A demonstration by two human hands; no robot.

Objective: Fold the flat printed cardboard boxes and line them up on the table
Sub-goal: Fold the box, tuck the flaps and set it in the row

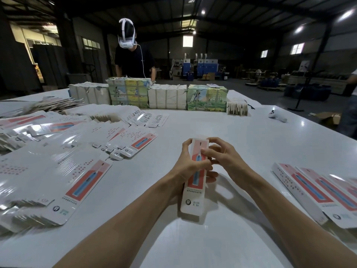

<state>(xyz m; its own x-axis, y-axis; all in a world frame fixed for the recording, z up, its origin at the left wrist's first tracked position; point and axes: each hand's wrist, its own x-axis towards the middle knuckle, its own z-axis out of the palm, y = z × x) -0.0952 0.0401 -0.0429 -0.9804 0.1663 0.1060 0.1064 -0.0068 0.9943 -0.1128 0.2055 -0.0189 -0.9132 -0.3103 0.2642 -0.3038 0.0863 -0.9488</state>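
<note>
Printed cardboard box (193,202) at desk (241,128) centre, both hands clamped on it: left hand (183,167) round the long edge, right hand (226,155) pinching the upper half. Judged light, thin glossy card that would slip and crease easily; best held by its long edges. Flat boxes (58,180) at 9 o'clock.

This is a factory or packing hall. A dark pitched roof (251,8) on steel trusses spans a wide concrete floor (251,89), lit by a few high lamps (299,29) and small windows (297,48). Blue machines (202,66) stand along the far wall. On the big white bench (251,136) lie heaps of flat printed cartons (58,171) and wrapped bundles of packaging (128,93). A person with a headset (135,60) stands at its far side.
</note>
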